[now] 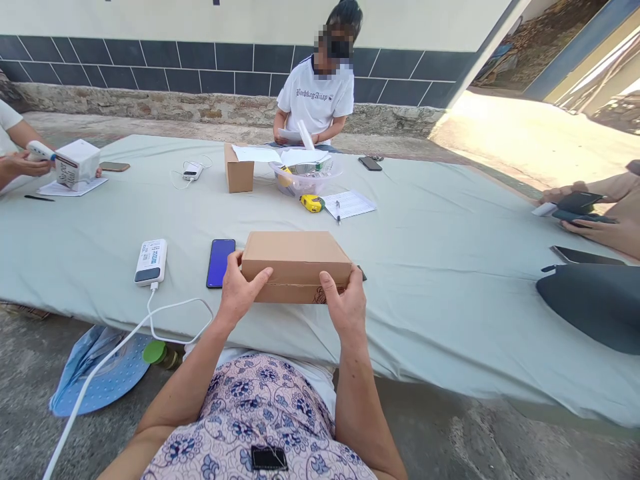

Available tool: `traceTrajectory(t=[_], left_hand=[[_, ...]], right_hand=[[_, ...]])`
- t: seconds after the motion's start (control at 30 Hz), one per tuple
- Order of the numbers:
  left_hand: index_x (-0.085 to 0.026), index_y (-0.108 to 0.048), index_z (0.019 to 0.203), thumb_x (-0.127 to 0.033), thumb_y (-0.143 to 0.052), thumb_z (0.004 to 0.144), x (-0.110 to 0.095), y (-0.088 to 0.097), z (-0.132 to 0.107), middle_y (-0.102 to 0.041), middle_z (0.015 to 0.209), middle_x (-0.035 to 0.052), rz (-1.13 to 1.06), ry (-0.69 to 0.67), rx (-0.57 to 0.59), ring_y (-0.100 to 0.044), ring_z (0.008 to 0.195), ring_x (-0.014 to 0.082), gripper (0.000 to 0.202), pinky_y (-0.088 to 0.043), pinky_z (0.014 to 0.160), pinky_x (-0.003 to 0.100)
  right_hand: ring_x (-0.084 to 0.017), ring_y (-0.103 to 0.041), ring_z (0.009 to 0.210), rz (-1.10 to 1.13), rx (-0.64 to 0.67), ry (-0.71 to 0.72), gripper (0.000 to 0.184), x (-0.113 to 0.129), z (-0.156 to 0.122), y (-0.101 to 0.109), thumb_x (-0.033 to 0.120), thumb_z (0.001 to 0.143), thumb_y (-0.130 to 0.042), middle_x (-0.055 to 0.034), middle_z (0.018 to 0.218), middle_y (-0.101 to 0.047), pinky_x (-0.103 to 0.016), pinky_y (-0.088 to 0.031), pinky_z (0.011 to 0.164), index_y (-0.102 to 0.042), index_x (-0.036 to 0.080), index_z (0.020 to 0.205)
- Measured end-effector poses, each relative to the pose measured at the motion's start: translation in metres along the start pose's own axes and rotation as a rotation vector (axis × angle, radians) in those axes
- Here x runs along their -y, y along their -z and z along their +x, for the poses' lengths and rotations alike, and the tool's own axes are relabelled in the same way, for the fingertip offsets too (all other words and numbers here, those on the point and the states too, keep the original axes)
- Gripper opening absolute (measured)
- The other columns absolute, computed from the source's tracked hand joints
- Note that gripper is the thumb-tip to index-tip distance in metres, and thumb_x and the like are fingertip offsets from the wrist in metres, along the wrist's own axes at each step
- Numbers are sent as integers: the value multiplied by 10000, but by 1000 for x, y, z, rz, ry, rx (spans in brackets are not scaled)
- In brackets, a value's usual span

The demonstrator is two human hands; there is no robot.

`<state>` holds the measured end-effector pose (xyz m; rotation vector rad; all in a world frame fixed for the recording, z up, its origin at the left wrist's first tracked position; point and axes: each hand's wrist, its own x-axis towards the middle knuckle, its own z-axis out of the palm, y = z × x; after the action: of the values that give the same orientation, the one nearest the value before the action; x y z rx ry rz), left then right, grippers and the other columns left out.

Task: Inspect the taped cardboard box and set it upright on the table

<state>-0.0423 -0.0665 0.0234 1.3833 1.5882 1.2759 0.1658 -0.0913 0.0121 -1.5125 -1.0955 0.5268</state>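
Note:
A closed brown cardboard box is held between my two hands at the near side of the table, with a dark printed design low on its front face. My left hand grips its left end, thumb across the front. On the right end, my right hand holds it the same way, thumb on the front; the other fingers of both hands are mostly hidden behind the box. Just left of my left hand lies a smartphone with a blue screen. Farther left is a white power bank with a white cable plugged in.
A pale cloth covers the table. Beyond the box are a yellow tape measure, a paper sheet with a pen, a plastic basin and a brown box. People sit opposite, left and right. A dark cap-like object lies right.

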Motion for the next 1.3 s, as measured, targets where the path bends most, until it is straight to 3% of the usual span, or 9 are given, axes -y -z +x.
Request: traceTrajectory(t=[0.17,0.27,0.5,0.67,1.1,1.3], left_hand=[[-250,-381,1396,-326,-766,753,3,-6,-2,-572,1370,123,-47,-126,-3,-591,1259,281,753,-490,1035,438],[-237,-434,1352,-291,-754,751,3,-8,-4,-555,1384,129,17,-220,-2,-545,1327,296,683,-450,1103,461],[-243,-482,1149,-472,-886,649,1,-12,-8,-619,1246,101,151,-132,-74,-612,1208,322,683,-497,985,462],[-245,-470,1129,-480,-890,642,4,-15,-7,-610,1243,103,181,-157,-131,-608,1213,319,684,-502,970,450],[-227,-499,1245,-457,-693,837,7,-1,-2,-585,1358,141,63,-195,-78,-556,1299,303,507,-450,1098,474],[-209,-515,1297,-474,-595,916,10,0,0,-612,1381,150,33,-251,-82,-567,1307,290,470,-443,1114,456]], right_hand=[[-361,-650,1135,-60,-34,-79,1019,6,-4,-1,740,705,-742,-155,1290,-675,-477,-516,938,-398,224,1514],[-378,-635,1157,-89,-13,-109,1069,1,-2,-3,751,636,-780,-169,1355,-629,-479,-512,938,-401,231,1489],[-367,-565,1302,-49,-72,-9,956,2,-8,-15,650,653,-819,-165,1462,-547,-497,-484,1043,-409,251,1418],[-362,-566,1306,-48,-89,7,879,6,-11,-19,608,693,-806,-172,1448,-557,-500,-484,1044,-432,239,1398],[-283,-670,1136,65,2,74,597,-3,-8,-12,614,911,-584,-150,1335,-668,-426,-553,908,-544,221,1359],[-273,-654,1185,105,-2,98,545,-12,-2,-7,604,963,-513,-122,1310,-699,-445,-515,1011,-600,229,1348]])
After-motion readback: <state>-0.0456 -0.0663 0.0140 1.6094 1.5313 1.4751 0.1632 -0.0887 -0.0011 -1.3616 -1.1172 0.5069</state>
